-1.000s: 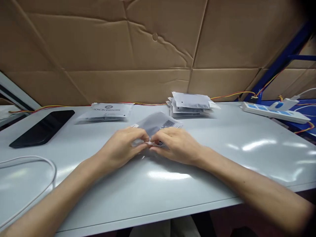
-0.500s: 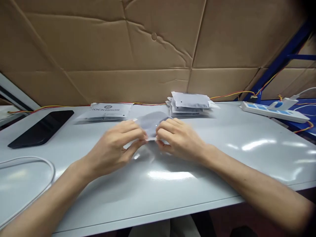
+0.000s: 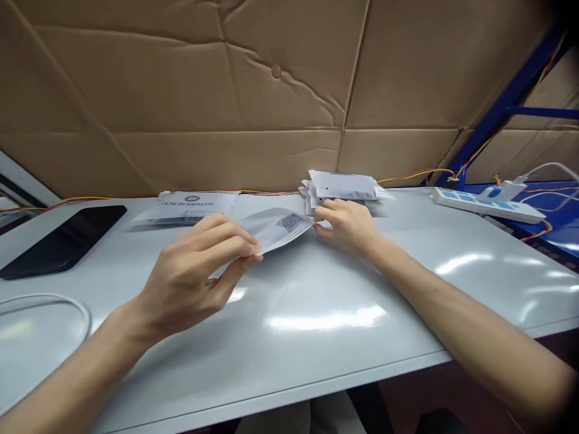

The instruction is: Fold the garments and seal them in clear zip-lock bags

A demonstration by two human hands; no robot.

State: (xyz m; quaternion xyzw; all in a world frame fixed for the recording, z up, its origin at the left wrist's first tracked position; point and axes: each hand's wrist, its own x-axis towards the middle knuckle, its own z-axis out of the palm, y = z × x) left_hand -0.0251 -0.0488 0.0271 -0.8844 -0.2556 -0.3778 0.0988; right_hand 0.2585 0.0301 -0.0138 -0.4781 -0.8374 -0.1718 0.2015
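A thin whitish plastic pouch (image 3: 275, 228) with a dark printed text block is held up at a slant over the table. My left hand (image 3: 203, 265) pinches its near left corner between thumb and fingers. At its far right corner, my right hand (image 3: 346, 226) closes thumb and fingertips on the edge. Just behind my right hand lies a pile of similar filled pouches (image 3: 344, 185). Left of the held pouch, a packed pouch printed "ROCKBROS" (image 3: 185, 208) lies flat, partly behind my left hand.
A black phone (image 3: 63, 241) lies at the left of the glossy grey table (image 3: 316, 355), with a white cable (image 3: 81, 307) nearer. A power strip (image 3: 488, 205) with a plug sits at the right. Cardboard (image 3: 181, 78) walls the back, with red and yellow wires along its foot.
My right hand has slid right and away along the pouch, so the hands are farther apart. The pouch now spreads between them and shows its printed text. The view has shifted slightly.
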